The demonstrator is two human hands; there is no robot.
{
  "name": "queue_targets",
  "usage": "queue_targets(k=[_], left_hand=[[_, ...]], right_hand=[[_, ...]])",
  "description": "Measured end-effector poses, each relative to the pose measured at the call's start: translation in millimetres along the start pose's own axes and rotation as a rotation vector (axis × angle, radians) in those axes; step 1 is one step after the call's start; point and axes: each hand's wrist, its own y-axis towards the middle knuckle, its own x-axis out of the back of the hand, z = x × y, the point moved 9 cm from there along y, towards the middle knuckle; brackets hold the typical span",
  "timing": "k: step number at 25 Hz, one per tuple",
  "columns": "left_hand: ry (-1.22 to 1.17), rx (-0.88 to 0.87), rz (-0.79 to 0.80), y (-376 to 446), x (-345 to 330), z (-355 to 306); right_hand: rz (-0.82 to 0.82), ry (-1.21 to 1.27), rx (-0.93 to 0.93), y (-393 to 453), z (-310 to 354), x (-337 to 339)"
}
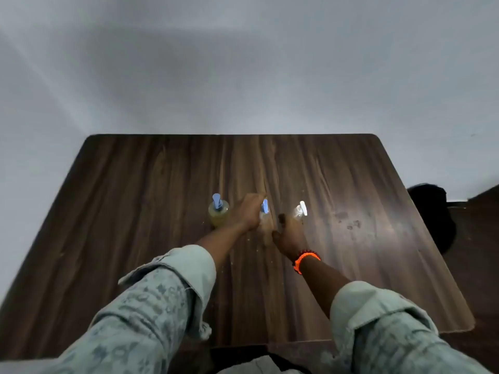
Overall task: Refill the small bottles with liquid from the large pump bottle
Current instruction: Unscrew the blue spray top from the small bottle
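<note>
So from the head cam, both arms are reaching out over a dark wood-grain counter (pixel 162 184), sleeves rolled up on a pale patterned shirt.

Three pump bottles are sitting in a row around the middle of the counter. On the left is the big pump bottle (pixel 218 213) with a blue pump head and yellowish liquid inside, standing upright and not being touched. In the middle is a small bottle (pixel 264 209) with a blue pump, and to its right another small bottle (pixel 300 210) with a white pump.

The left hand (pixel 249 211) is coming in from the left over the middle small bottle, fingers curled around its far side; it looks like it's gripping the bottle, though the picture is blurry and the hand is covering most of it, so only the blue pump is peeking out.

The right hand (pixel 290 236) is hovering just near the white-pump bottle, fingers loosely curled, and honestly I can't tell if it's touching the bottle. There's an orange bracelet (pixel 306 259) on that wrist.

Some smudgy marks are showing on the counter further right.
</note>
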Motion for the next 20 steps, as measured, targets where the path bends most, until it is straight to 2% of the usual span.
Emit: queue_targets(k=[7, 13, 16, 20], left_hand=[[-0.050, 0.093, -0.020, 14.6, -7.4, 13.2], [-0.100, 0.016, 0.026, -5.6, -19.4, 22.3], [-0.153, -0.006, -0.048, -28.7, -27.9, 31.8], [-0.244, 0.029, -0.262, -53.9, -20.2, 40.1]], right_hand=[[0.097, 0.218, 0.075, 33.4, 11.4, -19.6], [0.205, 0.186, 0.092, 36.4, 1.1, -29.7], [0.221, 0.160, 0.150, 17.4, 5.5, -33.8], [0.167, 0.227, 0.216, -5.1, 17.2, -36.5]])
